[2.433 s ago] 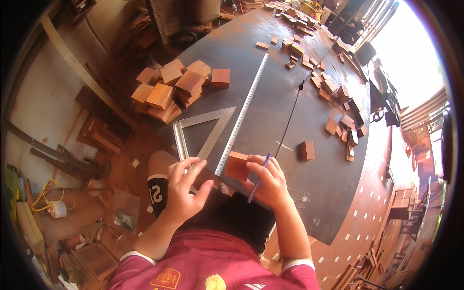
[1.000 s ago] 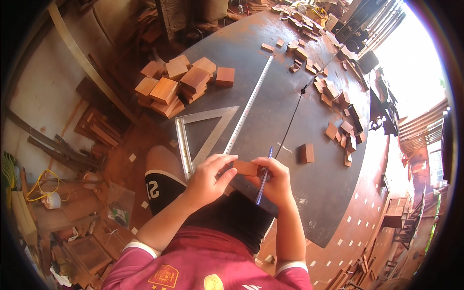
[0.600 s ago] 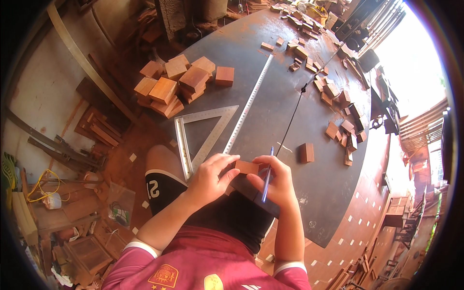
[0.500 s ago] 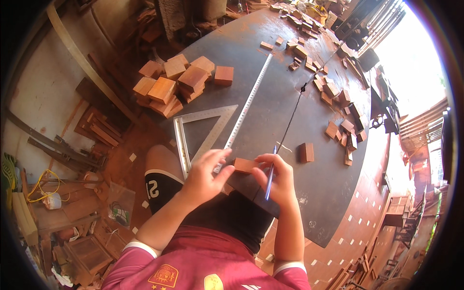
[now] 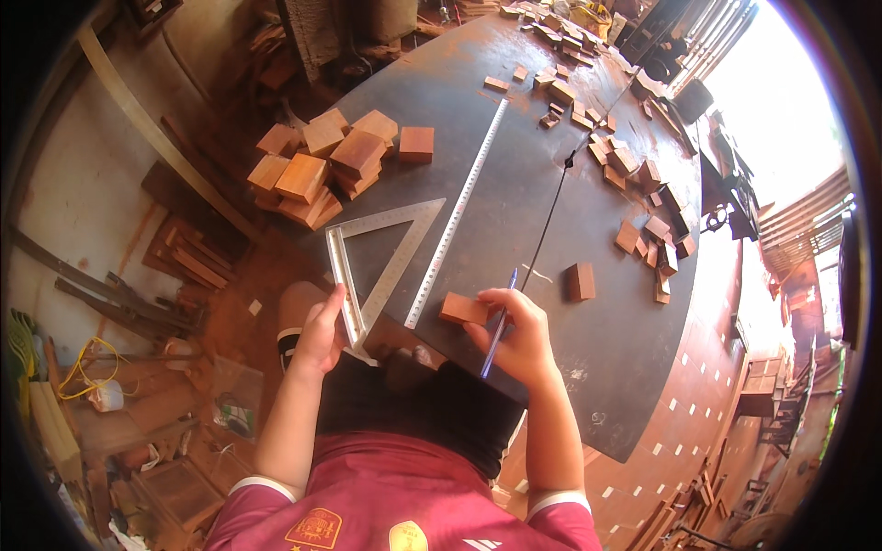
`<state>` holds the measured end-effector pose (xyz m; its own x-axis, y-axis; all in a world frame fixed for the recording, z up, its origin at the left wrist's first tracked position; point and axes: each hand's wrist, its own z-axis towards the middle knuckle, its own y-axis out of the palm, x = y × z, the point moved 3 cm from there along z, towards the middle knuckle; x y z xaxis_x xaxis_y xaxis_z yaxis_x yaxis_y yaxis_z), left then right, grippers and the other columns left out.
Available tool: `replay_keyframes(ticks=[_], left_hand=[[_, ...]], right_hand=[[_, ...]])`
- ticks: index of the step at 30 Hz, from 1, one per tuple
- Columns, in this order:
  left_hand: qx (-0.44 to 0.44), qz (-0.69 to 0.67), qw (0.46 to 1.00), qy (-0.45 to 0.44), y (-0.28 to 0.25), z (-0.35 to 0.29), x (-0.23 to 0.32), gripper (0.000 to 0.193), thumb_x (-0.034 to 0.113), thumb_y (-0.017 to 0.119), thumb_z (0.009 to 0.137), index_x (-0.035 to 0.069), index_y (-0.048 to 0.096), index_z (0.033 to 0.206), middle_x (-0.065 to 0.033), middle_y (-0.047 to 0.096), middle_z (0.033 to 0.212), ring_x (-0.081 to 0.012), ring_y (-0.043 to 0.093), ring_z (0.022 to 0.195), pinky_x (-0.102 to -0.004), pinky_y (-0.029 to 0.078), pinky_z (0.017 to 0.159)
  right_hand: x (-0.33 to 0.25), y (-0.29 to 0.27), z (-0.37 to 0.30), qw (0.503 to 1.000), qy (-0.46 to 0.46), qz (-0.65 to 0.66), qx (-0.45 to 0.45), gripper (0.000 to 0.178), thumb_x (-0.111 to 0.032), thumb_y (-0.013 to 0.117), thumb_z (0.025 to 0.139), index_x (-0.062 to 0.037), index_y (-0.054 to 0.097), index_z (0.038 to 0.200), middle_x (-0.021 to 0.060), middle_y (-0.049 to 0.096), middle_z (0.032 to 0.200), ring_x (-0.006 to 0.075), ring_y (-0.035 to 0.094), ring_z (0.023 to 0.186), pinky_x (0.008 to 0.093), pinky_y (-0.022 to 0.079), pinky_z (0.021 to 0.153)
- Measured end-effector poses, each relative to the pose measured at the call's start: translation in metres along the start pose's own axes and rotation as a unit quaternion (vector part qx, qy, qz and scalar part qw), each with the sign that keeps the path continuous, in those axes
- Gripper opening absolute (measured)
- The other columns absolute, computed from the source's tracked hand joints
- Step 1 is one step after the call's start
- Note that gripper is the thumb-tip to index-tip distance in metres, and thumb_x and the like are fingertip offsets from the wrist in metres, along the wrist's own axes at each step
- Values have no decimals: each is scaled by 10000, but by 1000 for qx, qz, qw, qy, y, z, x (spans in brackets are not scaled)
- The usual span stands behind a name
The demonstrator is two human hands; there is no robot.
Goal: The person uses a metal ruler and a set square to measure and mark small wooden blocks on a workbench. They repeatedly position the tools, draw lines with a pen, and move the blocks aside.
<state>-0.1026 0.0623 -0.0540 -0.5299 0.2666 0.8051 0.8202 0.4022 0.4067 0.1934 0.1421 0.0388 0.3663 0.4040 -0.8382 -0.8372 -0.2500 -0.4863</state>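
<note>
My right hand (image 5: 522,338) is closed, with a blue pen (image 5: 499,336) between its fingers. Its thumb and forefinger also grip one end of a small reddish wooden block (image 5: 463,309) near the table's front edge. My left hand (image 5: 319,332) is beside the thick edge of a metal triangle square (image 5: 342,275), fingers stretched upward. Whether it touches the square is hard to tell. Between the square and the block lies a long white ruler (image 5: 459,209), pointing away from me. Another wooden block (image 5: 580,282) stands alone to the right of my right hand.
Wooden blocks are piled (image 5: 303,176) at the table's left edge, with a single block (image 5: 416,144) beside them. Many smaller offcuts (image 5: 627,237) line the right and far sides. A dark cord (image 5: 551,216) runs along the dark tabletop (image 5: 588,386).
My left hand has moved left, away from the block and ruler, to the square's edge. My right hand keeps the pen and block, and the pen has tilted slightly.
</note>
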Motion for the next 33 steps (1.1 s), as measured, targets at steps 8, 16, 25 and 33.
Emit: replay_keyframes(ticks=[8,16,25,33], left_hand=[[-77,-36,995,-55,31,-25,25,208,212,612,1000,11,652,968,-95,692,760,-201,703,556,-314,579,480],[-82,50,991,93,79,-58,5,158,157,594,1008,12,614,948,-73,637,749,-189,673,544,-364,641,497],[-66,121,978,157,82,-50,-19,183,166,578,999,28,607,881,-66,634,713,-165,652,535,-295,540,459],[-93,151,974,140,85,-55,-15,199,171,601,1003,-3,692,972,25,627,829,-58,534,766,-255,449,701]], right_hand=[[-3,1,0,999,-32,-32,4,388,-72,869,761,-59,666,1091,80,649,896,214,669,785,327,540,685],[-2,2,0,998,-43,-53,5,388,-127,864,784,-59,662,1108,88,646,894,242,659,770,351,542,690],[-2,-2,-2,992,-96,-58,56,322,-157,787,866,-27,671,1137,109,669,913,291,647,778,393,533,717],[8,-3,-13,987,-3,105,118,565,-490,444,1057,17,595,1255,91,642,877,158,588,747,313,478,683]])
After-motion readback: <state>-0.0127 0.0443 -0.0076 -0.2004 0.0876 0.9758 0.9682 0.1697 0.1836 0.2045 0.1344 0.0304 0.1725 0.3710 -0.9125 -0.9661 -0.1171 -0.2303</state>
